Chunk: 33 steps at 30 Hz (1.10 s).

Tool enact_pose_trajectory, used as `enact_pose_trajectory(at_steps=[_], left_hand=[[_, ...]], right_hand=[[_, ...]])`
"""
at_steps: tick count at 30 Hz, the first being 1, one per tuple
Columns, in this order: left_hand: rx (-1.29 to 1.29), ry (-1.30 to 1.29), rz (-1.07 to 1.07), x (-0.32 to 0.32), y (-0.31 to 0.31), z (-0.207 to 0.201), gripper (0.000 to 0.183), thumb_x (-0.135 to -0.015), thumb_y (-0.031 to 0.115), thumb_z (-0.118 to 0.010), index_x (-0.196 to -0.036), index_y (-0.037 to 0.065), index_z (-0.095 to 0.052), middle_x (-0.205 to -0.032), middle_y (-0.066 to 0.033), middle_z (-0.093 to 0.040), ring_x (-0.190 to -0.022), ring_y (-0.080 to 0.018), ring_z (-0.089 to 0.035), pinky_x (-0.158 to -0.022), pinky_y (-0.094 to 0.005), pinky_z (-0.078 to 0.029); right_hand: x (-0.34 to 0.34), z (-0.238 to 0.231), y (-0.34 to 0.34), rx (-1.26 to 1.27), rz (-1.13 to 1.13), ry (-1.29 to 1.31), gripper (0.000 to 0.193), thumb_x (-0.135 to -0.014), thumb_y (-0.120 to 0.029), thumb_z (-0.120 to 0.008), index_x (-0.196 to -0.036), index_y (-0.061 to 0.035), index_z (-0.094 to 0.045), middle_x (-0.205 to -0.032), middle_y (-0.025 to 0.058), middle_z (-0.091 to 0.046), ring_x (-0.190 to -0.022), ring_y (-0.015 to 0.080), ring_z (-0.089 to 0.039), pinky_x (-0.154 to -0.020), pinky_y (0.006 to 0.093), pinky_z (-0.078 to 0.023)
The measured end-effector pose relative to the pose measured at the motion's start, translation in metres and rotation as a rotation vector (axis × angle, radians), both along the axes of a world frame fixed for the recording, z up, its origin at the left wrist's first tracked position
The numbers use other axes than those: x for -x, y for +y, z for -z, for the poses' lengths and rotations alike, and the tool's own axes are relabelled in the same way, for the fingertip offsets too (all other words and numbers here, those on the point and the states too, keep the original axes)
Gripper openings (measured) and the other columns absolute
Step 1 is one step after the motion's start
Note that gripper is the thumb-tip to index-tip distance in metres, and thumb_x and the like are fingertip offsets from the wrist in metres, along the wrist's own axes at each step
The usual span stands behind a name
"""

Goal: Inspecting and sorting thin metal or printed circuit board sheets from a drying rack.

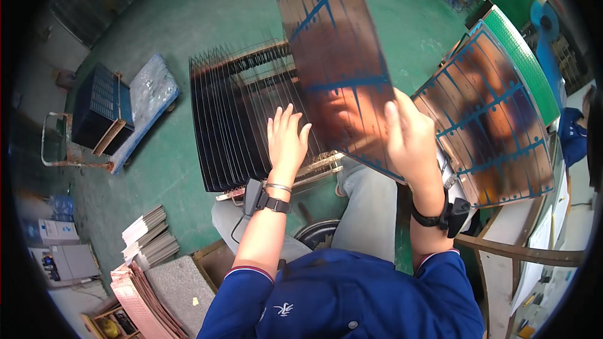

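My right hand [411, 141] grips the lower right edge of a large copper-coloured panel [339, 44] marked with blue lines and dots. The panel stands tilted upright in front of me, its shiny face toward me. My left hand [287, 138] is open, fingers spread, over the near right part of a wire rack [270, 59]. I cannot tell whether it touches the rack's wires. Several dark panels [220, 132] stand on edge in the rack's left part. A second copper-coloured panel with blue lines [496, 119] leans at my right, just beyond my right hand.
Behind that leaning panel is a green perforated sheet [518, 56]. A blue flat trolley [151, 91] with a dark stack [100, 110] stands at left. White boards [151, 238] and copper-pink boards [144, 301] are stacked lower left. A wooden frame [521, 251] is at right.
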<state>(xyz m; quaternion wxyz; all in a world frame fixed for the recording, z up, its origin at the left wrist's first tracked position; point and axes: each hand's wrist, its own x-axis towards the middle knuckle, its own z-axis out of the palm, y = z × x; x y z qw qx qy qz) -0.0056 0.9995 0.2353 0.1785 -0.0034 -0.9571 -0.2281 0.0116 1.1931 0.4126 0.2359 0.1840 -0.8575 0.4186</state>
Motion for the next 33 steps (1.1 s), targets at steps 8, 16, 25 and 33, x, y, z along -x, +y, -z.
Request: enact_pose_trajectory(at_steps=[8,16,25,33], left_hand=[[-0.003,0.023,-0.008,-0.001,-0.004,0.001,0.034,-0.082,0.013,-0.057,-0.115,0.009,-0.055,-0.132,-0.0098,-0.046,-0.127,-0.0299,-0.037,-0.108,-0.0448,-0.025],[0.062,0.028,0.026,-0.001,0.002,0.002,0.037,-0.083,0.010,-0.054,-0.118,0.020,-0.059,-0.132,-0.0120,-0.046,-0.126,-0.0312,-0.038,-0.107,-0.0452,-0.026],[0.055,0.007,0.014,-0.003,-0.001,-0.001,0.034,-0.083,0.011,-0.054,-0.116,0.017,-0.059,-0.131,-0.0113,-0.046,-0.127,-0.0313,-0.038,-0.107,-0.0462,-0.025],[0.066,-0.021,0.019,-0.004,-0.001,-0.005,0.036,-0.084,0.013,-0.054,-0.119,0.016,-0.057,-0.133,-0.0101,-0.045,-0.128,-0.0300,-0.036,-0.108,-0.0459,-0.024]], right_hand=[[0.025,-0.005,-0.015,-0.041,-0.036,-0.335,0.021,-0.090,-0.007,-0.045,-0.106,0.0032,-0.055,-0.082,0.0214,-0.065,-0.075,0.0316,-0.066,-0.066,0.0372,-0.053],[0.089,0.018,-0.032,-0.210,0.025,-0.194,0.019,-0.086,-0.011,-0.048,-0.091,0.0047,-0.058,-0.075,0.0265,-0.060,-0.073,0.0424,-0.060,-0.065,0.0449,-0.049],[0.117,0.071,-0.070,-0.322,0.005,-0.270,0.017,-0.083,-0.010,-0.048,-0.085,0.0027,-0.059,-0.075,0.0238,-0.063,-0.072,0.0410,-0.063,-0.067,0.0460,-0.052],[0.085,0.168,-0.078,-0.598,0.025,-0.355,0.048,-0.084,-0.015,-0.054,-0.131,-0.0090,-0.043,-0.137,0.0231,-0.037,-0.123,0.0357,-0.042,-0.097,0.0522,-0.037]])
